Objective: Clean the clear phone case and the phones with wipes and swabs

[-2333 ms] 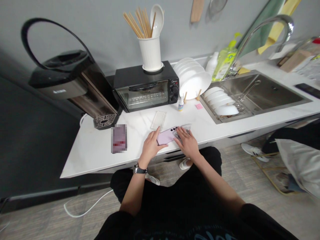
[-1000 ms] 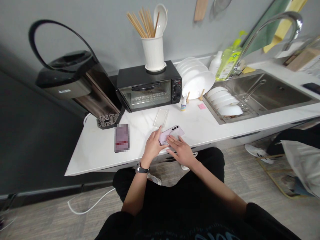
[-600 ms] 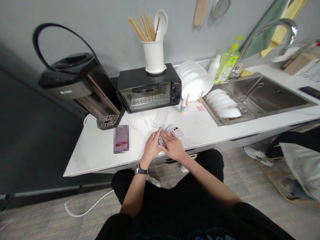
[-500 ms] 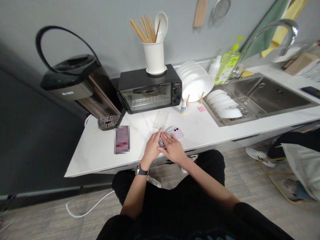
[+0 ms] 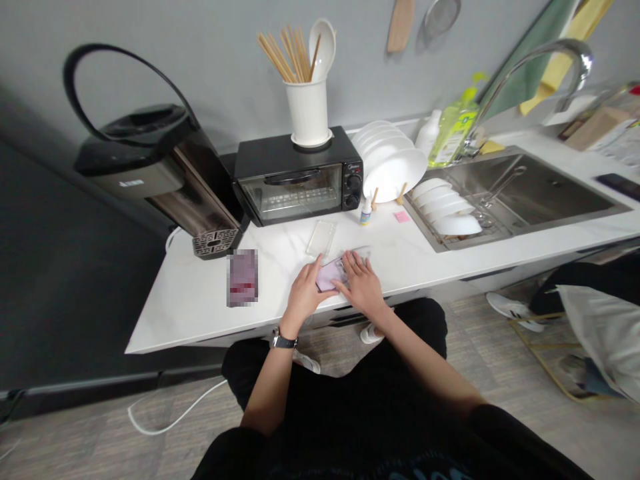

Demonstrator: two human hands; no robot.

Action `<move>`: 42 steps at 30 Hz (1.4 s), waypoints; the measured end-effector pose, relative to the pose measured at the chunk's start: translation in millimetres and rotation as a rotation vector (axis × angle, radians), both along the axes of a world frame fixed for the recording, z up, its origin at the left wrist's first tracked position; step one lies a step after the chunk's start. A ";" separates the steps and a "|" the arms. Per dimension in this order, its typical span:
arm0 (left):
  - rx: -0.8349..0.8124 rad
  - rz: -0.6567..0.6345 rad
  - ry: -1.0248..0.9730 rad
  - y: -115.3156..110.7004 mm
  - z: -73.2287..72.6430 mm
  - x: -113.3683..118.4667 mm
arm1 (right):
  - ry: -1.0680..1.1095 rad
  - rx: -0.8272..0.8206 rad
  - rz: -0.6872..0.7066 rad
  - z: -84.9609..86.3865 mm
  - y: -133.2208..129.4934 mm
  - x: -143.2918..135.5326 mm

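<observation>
A lilac phone lies back up on the white counter, partly covered by my hands. My left hand steadies its left end, thumb along the near edge and index finger at the far edge. Across the phone's right end, my right hand presses a thin greyish cloth with fairly flat fingers; most of it is hidden, so its material is hard to make out. Just beyond the phone rests a clear phone case. Off to the left is a purple, pixel-blurred item.
Behind stand a black toaster oven, a water dispenser and a plate rack. A small bottle and a pink sticky note sit near the sink. Another person's leg shows at right.
My right hand has slid to the right over the phone with the greyish cloth, uncovering the phone's left part. My left hand has stayed almost in place.
</observation>
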State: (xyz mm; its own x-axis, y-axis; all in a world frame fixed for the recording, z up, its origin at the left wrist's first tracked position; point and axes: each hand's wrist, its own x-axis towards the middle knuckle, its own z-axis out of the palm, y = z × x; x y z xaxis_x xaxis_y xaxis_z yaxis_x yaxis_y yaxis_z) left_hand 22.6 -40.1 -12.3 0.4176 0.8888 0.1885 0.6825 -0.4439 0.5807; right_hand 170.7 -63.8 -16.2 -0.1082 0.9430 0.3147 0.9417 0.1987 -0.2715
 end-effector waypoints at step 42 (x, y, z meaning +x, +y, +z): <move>0.035 0.031 0.029 -1.2 7.8 3.5 | -0.044 -0.009 -0.058 -2.1 0.4 6.3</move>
